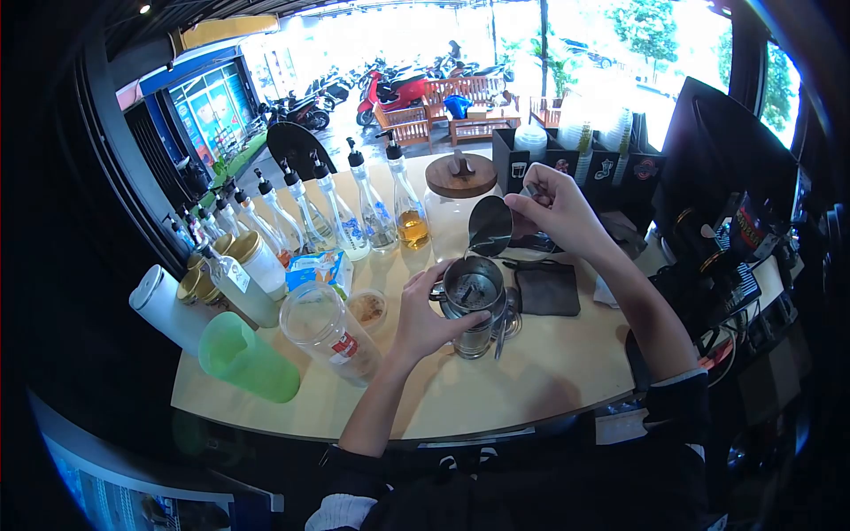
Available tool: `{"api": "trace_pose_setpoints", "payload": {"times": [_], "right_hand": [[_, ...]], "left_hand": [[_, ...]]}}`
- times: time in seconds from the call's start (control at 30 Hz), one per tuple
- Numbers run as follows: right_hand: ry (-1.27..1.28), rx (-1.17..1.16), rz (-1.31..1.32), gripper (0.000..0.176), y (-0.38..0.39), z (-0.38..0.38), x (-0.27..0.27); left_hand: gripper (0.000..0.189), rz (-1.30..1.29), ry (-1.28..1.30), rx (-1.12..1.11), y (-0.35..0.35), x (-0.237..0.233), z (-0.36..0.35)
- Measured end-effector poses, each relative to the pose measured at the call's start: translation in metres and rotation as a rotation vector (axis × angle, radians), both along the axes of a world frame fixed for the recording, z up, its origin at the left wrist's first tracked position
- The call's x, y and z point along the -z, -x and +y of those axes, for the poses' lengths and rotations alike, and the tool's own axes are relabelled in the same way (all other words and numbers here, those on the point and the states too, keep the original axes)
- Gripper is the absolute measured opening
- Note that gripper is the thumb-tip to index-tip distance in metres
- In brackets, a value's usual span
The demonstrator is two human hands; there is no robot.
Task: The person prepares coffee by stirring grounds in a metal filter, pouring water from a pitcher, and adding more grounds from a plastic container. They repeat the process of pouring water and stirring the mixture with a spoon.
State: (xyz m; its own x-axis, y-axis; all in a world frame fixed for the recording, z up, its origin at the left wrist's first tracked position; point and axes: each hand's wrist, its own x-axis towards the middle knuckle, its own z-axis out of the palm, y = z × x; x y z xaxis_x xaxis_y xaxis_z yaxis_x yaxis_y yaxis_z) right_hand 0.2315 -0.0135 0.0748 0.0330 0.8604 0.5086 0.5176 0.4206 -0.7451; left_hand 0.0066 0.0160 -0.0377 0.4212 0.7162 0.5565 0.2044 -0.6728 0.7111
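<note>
My left hand (pixel 423 317) curls round a small metal drip filter (pixel 475 281) with a side handle, thumb across its front. The filter rests on top of a clear glass (pixel 474 343) on the table. Above it, my right hand (pixel 551 202) grips a shiny metal pitcher (pixel 490 227), which is tilted with its lip down toward the filter. A thin stream seems to run from the lip into the filter. Most of the pitcher's handle is hidden by my fingers. A spoon (pixel 501 336) lies just right of the glass.
A dark cloth (pixel 547 288) lies right of the filter. At left stand a clear jug (pixel 319 319), a green pitcher (pixel 248 358) and a small tub (pixel 366 308). Several pump bottles (pixel 413 226) and a wooden-lidded jar (pixel 460 177) line the back, beside a cup holder (pixel 567 168).
</note>
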Motion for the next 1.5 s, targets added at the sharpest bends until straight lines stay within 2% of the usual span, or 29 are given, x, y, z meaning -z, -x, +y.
{"api": "trace_pose_setpoints", "payload": {"times": [0.07,0.37,0.47,0.87,1.3,1.5], "right_hand": [[0.012,0.008,0.015,0.029,-0.001,0.000,0.000],[-0.027,0.033,-0.057,0.035,-0.007,-0.002,0.000],[0.007,0.030,0.005,0.036,-0.004,-0.007,-0.003],[-0.011,0.001,-0.008,0.027,0.004,-0.007,-0.003],[-0.003,-0.011,0.008,0.027,0.003,-0.012,-0.002],[0.027,-0.006,0.059,0.029,0.012,-0.022,-0.007]], "left_hand": [[0.082,0.045,-0.046,-0.012,0.001,0.003,0.003],[0.081,0.059,-0.053,-0.004,0.004,0.000,0.003],[0.080,0.088,-0.071,-0.030,0.005,-0.001,0.002],[0.079,0.114,-0.157,-0.077,0.004,-0.005,-0.004],[0.076,0.090,-0.211,-0.093,0.008,-0.002,-0.003],[0.076,0.126,-0.347,-0.173,0.006,-0.001,-0.006]]}}
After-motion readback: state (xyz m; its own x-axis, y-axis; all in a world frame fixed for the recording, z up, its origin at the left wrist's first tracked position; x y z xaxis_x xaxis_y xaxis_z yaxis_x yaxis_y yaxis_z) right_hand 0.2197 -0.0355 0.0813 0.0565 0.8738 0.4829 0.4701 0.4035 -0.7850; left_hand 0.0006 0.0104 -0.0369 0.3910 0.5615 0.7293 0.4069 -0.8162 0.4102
